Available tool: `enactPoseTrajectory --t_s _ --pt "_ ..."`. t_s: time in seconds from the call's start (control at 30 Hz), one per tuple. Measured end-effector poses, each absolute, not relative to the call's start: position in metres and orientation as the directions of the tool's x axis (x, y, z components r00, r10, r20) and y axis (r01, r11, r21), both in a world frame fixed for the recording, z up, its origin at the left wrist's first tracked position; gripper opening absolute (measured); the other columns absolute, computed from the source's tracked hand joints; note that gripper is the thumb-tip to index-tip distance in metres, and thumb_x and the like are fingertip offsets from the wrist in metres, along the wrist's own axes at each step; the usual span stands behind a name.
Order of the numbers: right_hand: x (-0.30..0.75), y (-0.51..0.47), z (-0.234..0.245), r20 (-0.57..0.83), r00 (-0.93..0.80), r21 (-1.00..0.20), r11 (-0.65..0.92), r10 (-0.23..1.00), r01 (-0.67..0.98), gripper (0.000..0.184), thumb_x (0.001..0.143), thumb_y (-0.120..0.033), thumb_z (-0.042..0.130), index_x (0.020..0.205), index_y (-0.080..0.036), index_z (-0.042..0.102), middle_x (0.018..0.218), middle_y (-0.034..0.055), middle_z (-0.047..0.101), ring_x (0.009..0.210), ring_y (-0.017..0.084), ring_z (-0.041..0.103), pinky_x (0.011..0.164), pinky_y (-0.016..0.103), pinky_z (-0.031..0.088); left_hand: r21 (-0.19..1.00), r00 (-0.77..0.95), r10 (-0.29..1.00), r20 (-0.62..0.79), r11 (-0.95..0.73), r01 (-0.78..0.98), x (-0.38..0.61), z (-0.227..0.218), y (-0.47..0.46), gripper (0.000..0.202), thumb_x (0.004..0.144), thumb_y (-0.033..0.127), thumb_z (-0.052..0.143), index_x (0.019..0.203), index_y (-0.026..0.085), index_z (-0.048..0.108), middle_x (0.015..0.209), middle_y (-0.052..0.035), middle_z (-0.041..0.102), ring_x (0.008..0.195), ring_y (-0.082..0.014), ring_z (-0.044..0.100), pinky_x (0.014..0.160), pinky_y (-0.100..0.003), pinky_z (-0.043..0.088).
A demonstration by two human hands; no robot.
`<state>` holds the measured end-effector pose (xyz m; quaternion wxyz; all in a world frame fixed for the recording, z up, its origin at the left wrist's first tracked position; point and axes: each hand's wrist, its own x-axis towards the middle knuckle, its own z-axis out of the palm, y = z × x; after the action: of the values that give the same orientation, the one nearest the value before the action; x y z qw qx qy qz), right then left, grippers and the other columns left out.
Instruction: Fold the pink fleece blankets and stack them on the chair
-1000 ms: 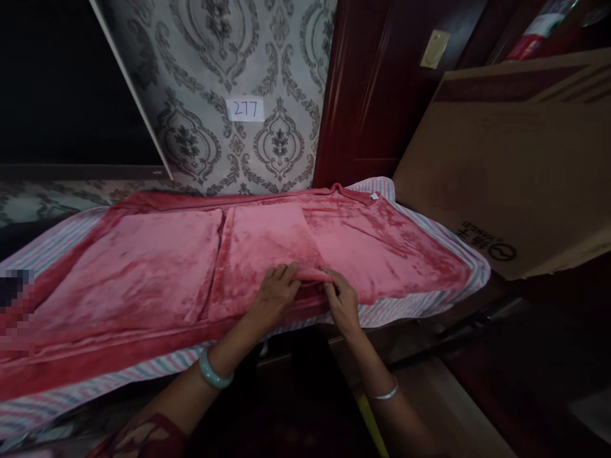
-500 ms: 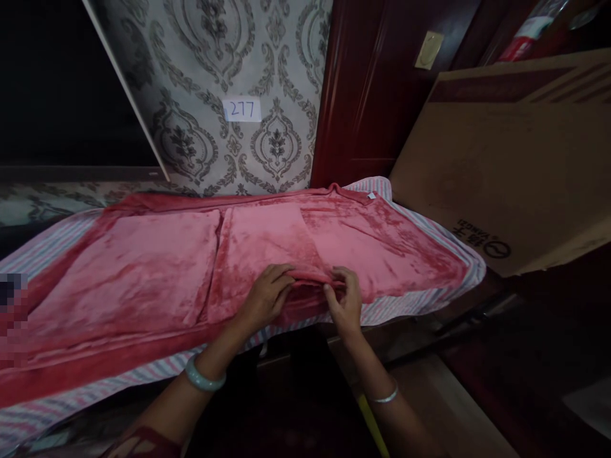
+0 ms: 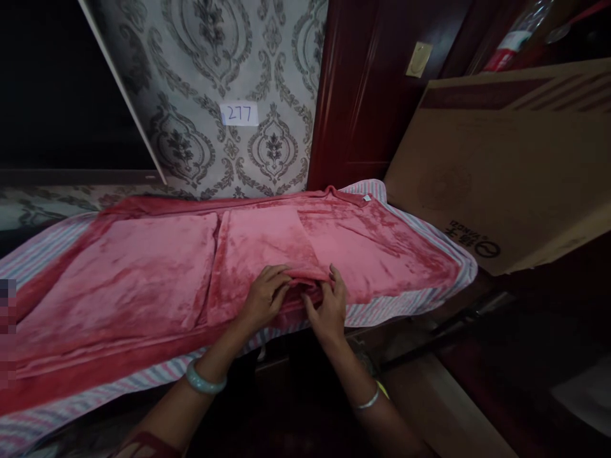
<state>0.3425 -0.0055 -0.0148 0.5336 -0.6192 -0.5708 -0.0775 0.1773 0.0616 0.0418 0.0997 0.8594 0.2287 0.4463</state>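
Note:
A pink plush blanket (image 3: 157,254) lies spread in folded panels over a striped cloth (image 3: 382,310). At its near edge, right of the middle, my left hand (image 3: 268,296) pinches a raised fold between thumb and fingers. My right hand (image 3: 330,308) is at the other end of that fold, with its fingers curved and its thumb apart. The index finger stands up behind the fold, and some fingers are hidden in the fabric. Between both hands the fold gapes, showing darker layers inside.
A large cardboard box (image 3: 501,159) leans at the right, beside a dark red door (image 3: 363,95). The patterned wall (image 3: 200,76) and a dark screen (image 3: 62,89) stand behind the blanket. A plastic bottle (image 3: 518,38) is at the upper right.
My right hand has shifted left, closer to my left hand, and its fingers have spread. The fold between them has bunched and opened. My left hand has stayed nearly in place.

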Motion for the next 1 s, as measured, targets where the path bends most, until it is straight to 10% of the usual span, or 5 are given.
enactPoseTrajectory --t_s 0.27,0.4,0.6,0.83,1.0 --pt "0.357 -0.006 -0.013 0.759 0.456 -0.625 0.325 0.464 0.71 0.012 0.094 -0.022 0.049 0.094 -0.022 0.062 0.101 0.0082 0.067 0.098 0.022 0.064 0.087 0.041 0.052 0.363 0.472 0.481 0.739 -0.874 0.323 0.175 0.037 0.061 0.017 0.096 0.016 0.05 0.102 0.02 0.066 0.108 -0.0093 0.069 0.103 -0.0196 0.063 0.088 -0.037 0.055" --pt "0.368 -0.009 -0.011 0.706 0.514 -0.684 0.282 0.488 0.673 0.014 0.093 -0.027 0.049 0.092 -0.021 0.062 0.082 0.0032 0.067 0.076 0.019 0.063 0.07 0.033 0.052 0.159 0.542 0.355 0.761 -0.913 0.375 0.176 0.033 0.059 0.017 0.097 0.015 0.049 0.097 0.019 0.066 0.106 -0.0101 0.069 0.099 -0.0204 0.064 0.087 -0.037 0.056" --pt "0.371 -0.008 -0.011 0.678 0.522 -0.708 0.268 0.517 0.654 0.015 0.091 -0.03 0.051 0.089 -0.02 0.063 0.081 0.0029 0.067 0.073 0.018 0.062 0.069 0.031 0.051 -0.192 0.631 0.182 0.754 -0.858 0.477 0.175 0.032 0.051 0.019 0.095 0.01 0.05 0.094 0.014 0.068 0.112 -0.0139 0.07 0.1 -0.0236 0.063 0.088 -0.038 0.055" --pt "0.372 -0.01 -0.024 0.601 0.574 -0.771 0.212 0.557 0.601 0.018 0.091 -0.035 0.051 0.092 -0.02 0.061 0.08 0.0026 0.066 0.071 0.018 0.062 0.068 0.032 0.052 -0.192 0.601 0.178 0.779 -0.845 0.5 0.179 0.033 0.045 0.014 0.093 0.012 0.057 0.091 0.016 0.069 0.108 -0.0118 0.069 0.101 -0.0222 0.06 0.091 -0.038 0.053" --pt "0.368 -0.009 -0.023 0.664 0.476 -0.706 0.272 0.577 0.654 0.052 0.085 -0.035 0.061 0.132 -0.015 0.049 0.124 0.0157 0.062 0.11 0.025 0.061 0.092 0.043 0.053 -0.217 0.612 0.146 0.777 -0.851 0.478 0.182 0.031 0.044 0.014 0.094 0.012 0.055 0.09 0.016 0.068 0.098 -0.0103 0.068 0.096 -0.0217 0.06 0.085 -0.037 0.051"
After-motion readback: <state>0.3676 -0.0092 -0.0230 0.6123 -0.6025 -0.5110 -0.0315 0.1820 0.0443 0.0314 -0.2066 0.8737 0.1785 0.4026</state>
